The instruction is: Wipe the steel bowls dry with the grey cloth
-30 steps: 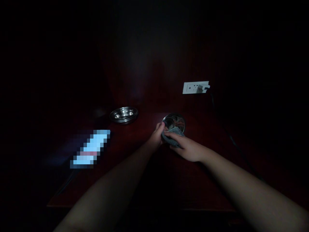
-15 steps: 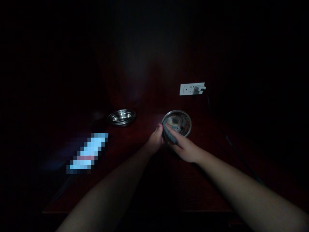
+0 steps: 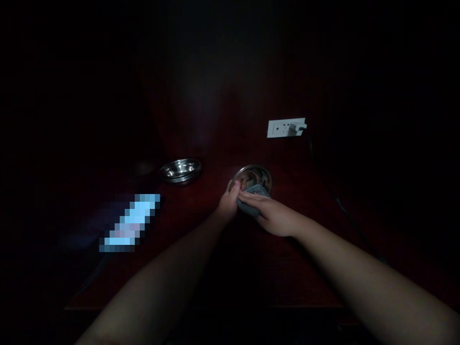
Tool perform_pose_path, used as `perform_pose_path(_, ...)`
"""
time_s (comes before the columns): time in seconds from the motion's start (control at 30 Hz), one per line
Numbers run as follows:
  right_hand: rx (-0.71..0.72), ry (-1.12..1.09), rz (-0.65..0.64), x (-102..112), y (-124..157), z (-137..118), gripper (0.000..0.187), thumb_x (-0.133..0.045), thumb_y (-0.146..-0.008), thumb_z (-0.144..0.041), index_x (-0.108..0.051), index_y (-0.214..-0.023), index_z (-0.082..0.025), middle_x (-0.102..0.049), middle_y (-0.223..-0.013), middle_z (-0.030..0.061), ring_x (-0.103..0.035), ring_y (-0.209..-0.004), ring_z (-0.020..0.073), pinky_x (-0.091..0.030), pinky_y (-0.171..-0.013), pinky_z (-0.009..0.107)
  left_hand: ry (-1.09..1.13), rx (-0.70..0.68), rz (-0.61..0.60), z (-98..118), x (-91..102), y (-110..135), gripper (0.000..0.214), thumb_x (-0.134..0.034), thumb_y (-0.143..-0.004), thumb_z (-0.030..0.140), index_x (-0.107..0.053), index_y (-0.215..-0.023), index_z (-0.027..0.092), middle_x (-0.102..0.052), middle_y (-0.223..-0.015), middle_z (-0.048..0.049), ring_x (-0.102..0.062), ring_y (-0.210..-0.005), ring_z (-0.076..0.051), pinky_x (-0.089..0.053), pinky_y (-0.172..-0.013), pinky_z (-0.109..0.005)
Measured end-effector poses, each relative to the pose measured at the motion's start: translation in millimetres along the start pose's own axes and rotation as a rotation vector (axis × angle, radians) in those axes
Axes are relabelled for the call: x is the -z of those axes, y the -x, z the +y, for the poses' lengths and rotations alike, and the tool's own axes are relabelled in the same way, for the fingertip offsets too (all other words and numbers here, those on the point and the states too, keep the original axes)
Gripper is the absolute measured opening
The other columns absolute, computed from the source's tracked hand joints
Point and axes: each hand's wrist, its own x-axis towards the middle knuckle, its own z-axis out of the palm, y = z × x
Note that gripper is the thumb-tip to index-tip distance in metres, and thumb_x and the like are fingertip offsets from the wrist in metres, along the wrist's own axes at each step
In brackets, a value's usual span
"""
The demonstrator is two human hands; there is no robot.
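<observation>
A shiny metal bowl (image 3: 266, 176) is held over the dark red table, its opening tilted away and partly hidden by my hands. My left hand (image 3: 229, 202) grips the bowl's left rim, thumb on top. A grey cloth (image 3: 247, 208) lies against the near side of the bowl. Pressing on that cloth, my right hand (image 3: 275, 213) has its fingers stretched together across the rim, their tips close to my left thumb.
Stacked metal bowls (image 3: 180, 171) stand to the left. Nearer lies a lit screen (image 3: 131, 223), blurred into blocks. On the back panel is a white wall socket (image 3: 286, 128) with a plug in it; a dark cable (image 3: 343, 211) runs down the right. The table's front edge (image 3: 287, 305) shows below.
The bowl has shifted slightly left and tilted. My right hand and the cloth have moved from the inside of its left wall to the near rim. My left hand keeps its grip.
</observation>
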Motion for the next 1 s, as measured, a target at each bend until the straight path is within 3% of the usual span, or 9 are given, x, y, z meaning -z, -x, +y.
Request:
perform_pose_path(0.2, -0.146, 0.172, -0.040, 4, 0, -2, 0.070, -0.044, -0.069, -0.003, -0.037, -0.138, -0.008, -0.037, -0.144, 0.0162, -0.033, -0.134, 0.0248, -0.026, -0.112, 0.046, -0.267, -0.207, -0.076, 6, -2.2, 2, 0.038, -0.058, -0.077, 0.050, -0.061, -0.098, 0.018, -0.066, -0.100, -0.0059, -0.059, -0.100, -0.020, -0.041, -0.095, -0.033)
perform_pose_path(0.4, -0.183, 0.149, -0.038, 3, 2, -3, 0.070, -0.044, -0.068, -0.002, -0.039, -0.137, -0.010, -0.037, -0.144, 0.0147, -0.030, -0.136, 0.0262, -0.022, -0.113, 0.050, -0.072, 0.016, -0.087, 12, -3.9, 12, 0.037, -0.071, -0.067, 0.039, -0.054, -0.093, 0.019, -0.062, -0.092, -0.0005, -0.060, -0.085, -0.014, -0.044, -0.085, -0.031)
perform_pose_path(0.57, -0.095, -0.018, 0.002, 0, 2, 1, 0.070, -0.042, -0.071, -0.001, -0.039, -0.138, -0.018, -0.040, -0.143, 0.0091, -0.034, -0.134, 0.0242, -0.023, -0.113, 0.051, 0.096, 0.020, -0.064, 13, -8.4, 18, 0.035, -0.069, -0.070, 0.041, -0.055, -0.094, 0.019, -0.063, -0.087, 0.0003, -0.061, -0.086, -0.014, -0.042, -0.090, -0.031)
perform_pose_path(0.7, -0.040, -0.169, 0.065, -2, 3, 4, 0.060, -0.046, -0.078, -0.007, -0.043, -0.136, -0.021, -0.043, -0.141, 0.0073, -0.038, -0.132, 0.0235, -0.026, -0.112, 0.049, 0.130, 0.028, -0.082, 10, -10.0, 14, 0.045, -0.063, -0.073, 0.048, -0.056, -0.107, 0.019, -0.066, -0.097, -0.0046, -0.061, -0.098, -0.021, -0.039, -0.095, -0.036)
perform_pose_path(1.0, -0.144, -0.726, 0.172, -6, -4, 0, 0.047, -0.053, -0.085, -0.034, -0.050, -0.130, -0.024, -0.059, -0.127, 0.0060, -0.050, -0.123, 0.0249, -0.032, -0.107, 0.048, 0.008, -0.022, -0.150, 2, -0.8, 8, 0.050, -0.060, -0.076, 0.051, -0.054, -0.119, 0.024, -0.064, -0.111, -0.0054, -0.057, -0.109, -0.020, -0.037, -0.100, -0.035)
